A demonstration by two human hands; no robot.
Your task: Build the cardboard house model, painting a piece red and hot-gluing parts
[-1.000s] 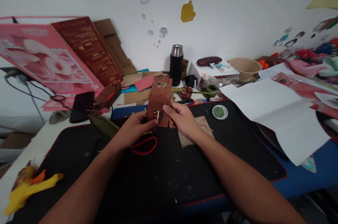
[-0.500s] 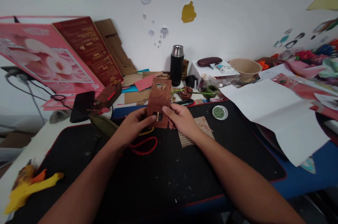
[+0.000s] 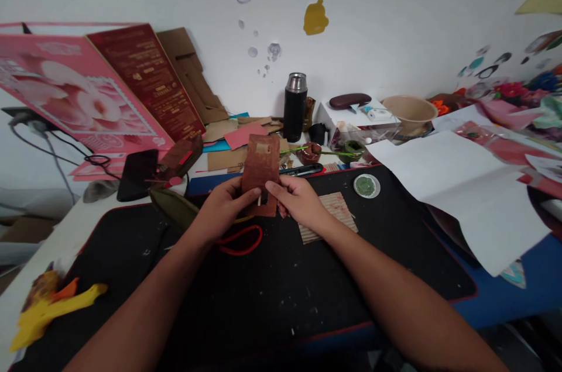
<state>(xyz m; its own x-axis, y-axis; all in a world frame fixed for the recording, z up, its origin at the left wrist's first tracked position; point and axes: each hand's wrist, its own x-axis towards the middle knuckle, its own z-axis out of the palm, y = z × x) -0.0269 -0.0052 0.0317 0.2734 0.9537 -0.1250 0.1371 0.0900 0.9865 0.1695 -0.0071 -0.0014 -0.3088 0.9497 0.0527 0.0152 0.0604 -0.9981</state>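
Both hands hold up a brown-painted cardboard piece (image 3: 262, 168) with a cut-out near its top and another near its bottom. My left hand (image 3: 227, 203) grips its left edge, thumb by the lower cut-out. On the right edge, my right hand (image 3: 300, 196) is closed with its thumb on the front face. A small pale stick (image 3: 259, 200) shows at the lower opening, partly hidden by the thumbs. Scissors with a red handle (image 3: 241, 241) lie below my left hand. Under my right wrist is a square of corrugated cardboard (image 3: 331, 217).
A dish of green paint (image 3: 366, 186) sits on the black mat (image 3: 281, 302). Behind stand a black flask (image 3: 295, 107) and paint jars (image 3: 309, 153). A yellow glue gun (image 3: 55, 307) lies left, a pink box (image 3: 83, 91) behind it. White paper (image 3: 465, 190) covers the right side.
The cardboard piece has tilted, so its upper cut-out looks narrower, and has shifted slightly down and left. Both thumbs have moved closer together over the lower cut-out.
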